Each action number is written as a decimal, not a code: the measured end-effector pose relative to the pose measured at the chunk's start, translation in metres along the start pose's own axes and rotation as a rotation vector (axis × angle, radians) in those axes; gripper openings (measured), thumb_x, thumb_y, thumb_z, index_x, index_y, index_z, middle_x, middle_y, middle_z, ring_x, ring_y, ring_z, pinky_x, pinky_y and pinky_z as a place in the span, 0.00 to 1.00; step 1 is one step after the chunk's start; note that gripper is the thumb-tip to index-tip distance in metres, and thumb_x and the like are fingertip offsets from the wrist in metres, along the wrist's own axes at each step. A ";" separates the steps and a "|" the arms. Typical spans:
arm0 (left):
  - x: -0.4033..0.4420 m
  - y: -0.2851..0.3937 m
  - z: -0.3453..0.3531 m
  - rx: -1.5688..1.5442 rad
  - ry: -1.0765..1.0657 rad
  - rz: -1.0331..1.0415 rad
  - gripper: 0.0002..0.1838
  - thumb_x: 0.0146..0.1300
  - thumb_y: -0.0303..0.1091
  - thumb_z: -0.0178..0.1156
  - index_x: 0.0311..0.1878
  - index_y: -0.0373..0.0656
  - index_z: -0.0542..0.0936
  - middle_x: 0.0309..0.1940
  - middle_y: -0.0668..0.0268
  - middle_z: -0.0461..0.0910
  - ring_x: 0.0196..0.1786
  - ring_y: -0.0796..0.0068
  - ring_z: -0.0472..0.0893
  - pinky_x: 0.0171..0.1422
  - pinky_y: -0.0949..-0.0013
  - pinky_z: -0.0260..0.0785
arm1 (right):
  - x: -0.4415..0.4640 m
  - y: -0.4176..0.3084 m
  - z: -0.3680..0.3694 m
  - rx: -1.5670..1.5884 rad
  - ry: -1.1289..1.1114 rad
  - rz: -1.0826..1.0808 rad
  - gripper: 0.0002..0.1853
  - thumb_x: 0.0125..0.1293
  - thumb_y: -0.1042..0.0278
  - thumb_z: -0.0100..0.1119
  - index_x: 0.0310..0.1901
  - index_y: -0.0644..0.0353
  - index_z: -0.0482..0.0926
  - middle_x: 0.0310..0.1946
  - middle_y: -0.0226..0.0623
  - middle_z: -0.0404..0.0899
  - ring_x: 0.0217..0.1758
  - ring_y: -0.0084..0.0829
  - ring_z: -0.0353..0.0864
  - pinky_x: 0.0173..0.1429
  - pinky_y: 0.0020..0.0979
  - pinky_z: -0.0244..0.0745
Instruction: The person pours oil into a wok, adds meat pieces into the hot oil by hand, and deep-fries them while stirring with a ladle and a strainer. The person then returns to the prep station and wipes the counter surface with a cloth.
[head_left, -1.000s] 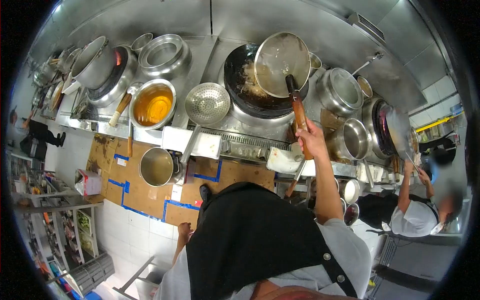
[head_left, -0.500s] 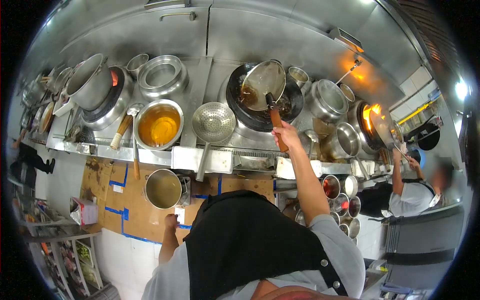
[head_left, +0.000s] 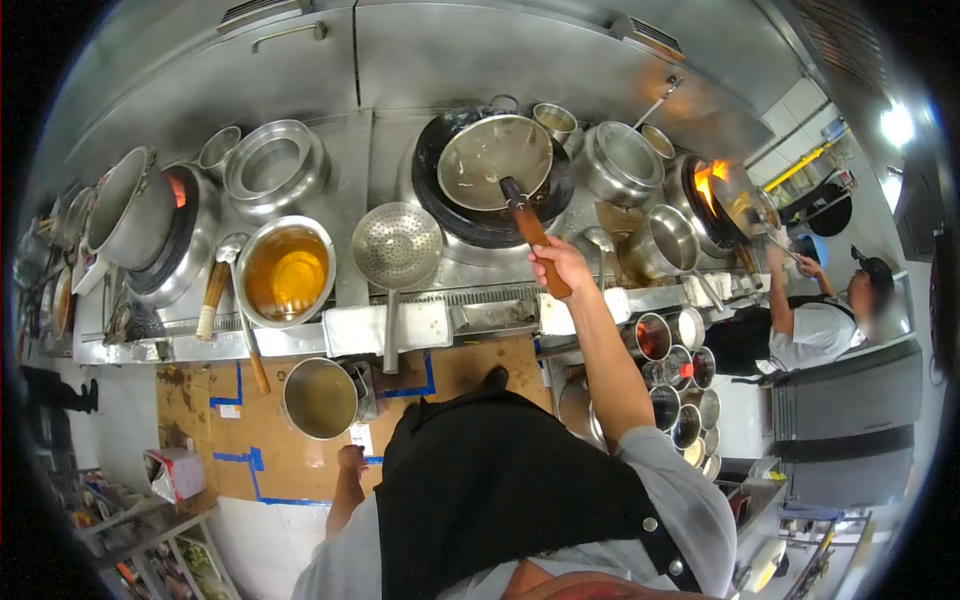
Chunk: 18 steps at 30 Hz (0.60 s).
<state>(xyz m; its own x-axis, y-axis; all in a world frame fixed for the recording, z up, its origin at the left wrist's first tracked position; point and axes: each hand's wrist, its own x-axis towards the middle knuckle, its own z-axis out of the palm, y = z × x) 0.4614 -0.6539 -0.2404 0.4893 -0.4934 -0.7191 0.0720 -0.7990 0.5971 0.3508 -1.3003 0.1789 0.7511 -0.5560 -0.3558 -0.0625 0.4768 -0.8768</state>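
My right hand (head_left: 562,266) is closed round the wooden handle of a round mesh strainer (head_left: 495,165). A few pale bits cling to its mesh. Below it, a black wok (head_left: 428,170) sits on a burner, its inside mostly hidden by the strainer. My left hand (head_left: 352,459) hangs low at my side, fingers curled, with nothing visible in them. Nearest to that hand is a deep metal pot (head_left: 320,398) of cloudy liquid. Left of the wok lies a perforated skimmer (head_left: 397,245), its handle across a folded white towel (head_left: 350,330).
A bowl of amber oil (head_left: 298,270) stands at left beside a ladle (head_left: 233,247) and a bamboo brush (head_left: 212,300). Stockpots flank the wok. At right, a co-worker (head_left: 800,320) handles another wok over open flame (head_left: 706,180). Several seasoning containers (head_left: 653,338) stand by my right side.
The strainer has turned more level over the wok and now covers more of it; the brown liquid seen there before is hidden. The whole view has shifted left. My left hand still hangs low.
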 end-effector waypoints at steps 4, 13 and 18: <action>0.003 0.038 0.013 -0.104 0.090 -0.103 0.09 0.72 0.35 0.60 0.43 0.39 0.82 0.30 0.57 0.83 0.27 0.63 0.86 0.25 0.60 0.80 | -0.019 -0.030 -0.029 -0.166 0.143 -0.098 0.14 0.73 0.74 0.58 0.58 0.63 0.74 0.33 0.35 0.79 0.24 0.24 0.74 0.22 0.27 0.70; 0.001 0.035 0.000 -0.374 0.267 -0.170 0.05 0.69 0.34 0.60 0.41 0.44 0.79 0.27 0.62 0.77 0.22 0.64 0.79 0.23 0.61 0.73 | -0.003 -0.051 -0.077 -0.686 0.385 -0.179 0.10 0.63 0.77 0.57 0.47 0.62 0.80 0.21 0.34 0.77 0.19 0.25 0.76 0.20 0.32 0.69; -0.034 0.077 0.050 -0.647 0.327 -0.421 0.05 0.70 0.35 0.59 0.41 0.45 0.79 0.28 0.64 0.77 0.25 0.67 0.80 0.25 0.62 0.74 | -0.036 -0.026 -0.077 -0.291 0.220 -0.085 0.10 0.68 0.76 0.57 0.50 0.63 0.77 0.28 0.33 0.78 0.21 0.24 0.75 0.22 0.30 0.70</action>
<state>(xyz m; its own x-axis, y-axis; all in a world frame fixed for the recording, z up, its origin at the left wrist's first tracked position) 0.4071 -0.7160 -0.1876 0.5304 0.0067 -0.8477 0.7408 -0.4898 0.4596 0.2748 -1.3453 0.1890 0.6045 -0.7333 -0.3112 -0.2143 0.2265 -0.9501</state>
